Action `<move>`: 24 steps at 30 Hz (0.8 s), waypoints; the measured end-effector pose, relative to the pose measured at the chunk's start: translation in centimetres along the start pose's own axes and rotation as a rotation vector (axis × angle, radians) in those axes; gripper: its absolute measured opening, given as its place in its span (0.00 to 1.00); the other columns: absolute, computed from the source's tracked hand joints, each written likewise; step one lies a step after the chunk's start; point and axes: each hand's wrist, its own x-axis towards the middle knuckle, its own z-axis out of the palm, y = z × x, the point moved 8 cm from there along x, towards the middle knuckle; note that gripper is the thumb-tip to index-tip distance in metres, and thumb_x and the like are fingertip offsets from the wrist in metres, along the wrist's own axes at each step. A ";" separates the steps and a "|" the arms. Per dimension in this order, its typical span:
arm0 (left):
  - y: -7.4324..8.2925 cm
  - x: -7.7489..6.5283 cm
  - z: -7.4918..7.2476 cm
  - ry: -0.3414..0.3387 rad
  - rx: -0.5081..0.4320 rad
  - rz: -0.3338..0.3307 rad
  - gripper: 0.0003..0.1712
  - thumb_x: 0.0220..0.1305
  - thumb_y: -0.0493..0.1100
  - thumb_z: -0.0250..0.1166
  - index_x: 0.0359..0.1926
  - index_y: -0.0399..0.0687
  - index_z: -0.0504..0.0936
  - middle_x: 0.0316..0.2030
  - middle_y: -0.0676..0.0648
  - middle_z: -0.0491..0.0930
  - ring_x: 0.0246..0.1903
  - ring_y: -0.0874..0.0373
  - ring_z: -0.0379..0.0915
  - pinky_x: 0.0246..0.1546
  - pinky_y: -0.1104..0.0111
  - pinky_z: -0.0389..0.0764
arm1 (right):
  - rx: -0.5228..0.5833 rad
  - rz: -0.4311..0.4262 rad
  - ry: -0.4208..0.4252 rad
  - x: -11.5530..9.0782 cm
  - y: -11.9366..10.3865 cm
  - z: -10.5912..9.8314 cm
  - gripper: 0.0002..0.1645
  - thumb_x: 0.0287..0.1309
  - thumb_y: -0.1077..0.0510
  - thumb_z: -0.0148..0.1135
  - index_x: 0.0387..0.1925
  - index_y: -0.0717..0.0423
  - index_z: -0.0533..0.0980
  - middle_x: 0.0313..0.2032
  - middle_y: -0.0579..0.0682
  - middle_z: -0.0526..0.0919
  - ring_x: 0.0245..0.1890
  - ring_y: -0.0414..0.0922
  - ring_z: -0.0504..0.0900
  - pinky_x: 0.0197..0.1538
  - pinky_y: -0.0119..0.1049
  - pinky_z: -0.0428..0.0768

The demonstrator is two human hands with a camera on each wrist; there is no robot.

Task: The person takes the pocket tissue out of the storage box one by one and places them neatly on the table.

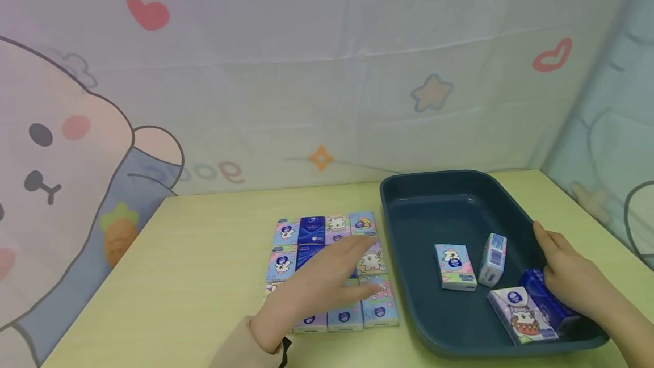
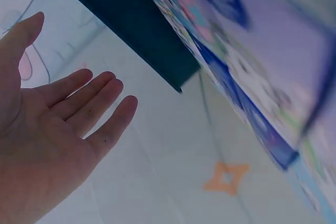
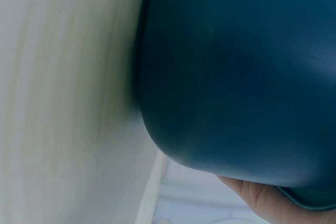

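My left hand (image 1: 319, 280) is spread over a block of small tissue packs (image 1: 372, 263) laid in rows on the table. Its fingers are extended, and in the left wrist view nothing lies in the palm (image 2: 52, 129). My right hand (image 1: 577, 274) grips the right rim of a dark teal tray (image 1: 424, 214). Inside that tray lie a light blue pack (image 1: 455, 266), a pack standing on its side (image 1: 493, 260), a drum-patterned pack (image 1: 523, 317) and a dark blue pack (image 1: 546, 300). The right wrist view shows mostly the tray's outer wall (image 3: 236, 87).
The pale yellow table (image 1: 153, 277) stretches left of the packs. Behind it hangs a printed cloth (image 1: 286, 72) with a cartoon bear, and another cloth (image 1: 613, 129) closes the right side. The tray stands directly right of the block of packs.
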 end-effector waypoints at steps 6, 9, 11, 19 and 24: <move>2.4 2.3 1.5 -0.029 -0.035 0.057 0.44 0.65 0.66 0.54 0.75 0.57 0.49 0.74 0.51 0.55 0.65 0.57 0.67 0.67 0.61 0.67 | 0.001 0.006 -0.014 0.0 -0.1 0.0 0.43 0.48 0.74 0.50 0.67 0.80 0.48 0.54 0.78 0.64 0.47 0.75 0.72 0.39 0.63 0.76; 3.5 3.4 2.1 -0.027 -0.016 0.080 0.44 0.65 0.67 0.53 0.75 0.57 0.49 0.73 0.52 0.55 0.64 0.59 0.68 0.67 0.63 0.67 | -0.002 0.018 -0.036 0.1 -0.1 0.1 0.43 0.49 0.74 0.49 0.67 0.80 0.47 0.55 0.79 0.63 0.48 0.75 0.72 0.39 0.63 0.77; 4.2 4.0 2.6 -0.025 0.007 0.098 0.44 0.65 0.67 0.52 0.75 0.57 0.50 0.73 0.51 0.57 0.64 0.59 0.68 0.67 0.64 0.67 | 0.001 0.017 -0.042 0.1 -0.1 0.1 0.43 0.49 0.74 0.49 0.67 0.80 0.47 0.55 0.79 0.63 0.47 0.75 0.72 0.38 0.62 0.77; 5.3 6.5 5.2 -0.096 0.117 0.114 0.51 0.61 0.66 0.59 0.76 0.51 0.48 0.74 0.51 0.55 0.73 0.56 0.53 0.73 0.63 0.57 | 0.013 -0.001 -0.013 0.1 -0.4 0.4 0.42 0.47 0.74 0.50 0.66 0.81 0.50 0.55 0.78 0.64 0.48 0.75 0.72 0.41 0.65 0.76; 5.7 8.0 6.2 -0.150 0.233 0.079 0.57 0.57 0.73 0.57 0.76 0.51 0.43 0.74 0.53 0.53 0.73 0.61 0.51 0.73 0.67 0.56 | 0.012 0.008 -0.016 0.0 -0.1 0.2 0.43 0.48 0.74 0.49 0.67 0.81 0.49 0.55 0.79 0.64 0.47 0.75 0.72 0.40 0.64 0.76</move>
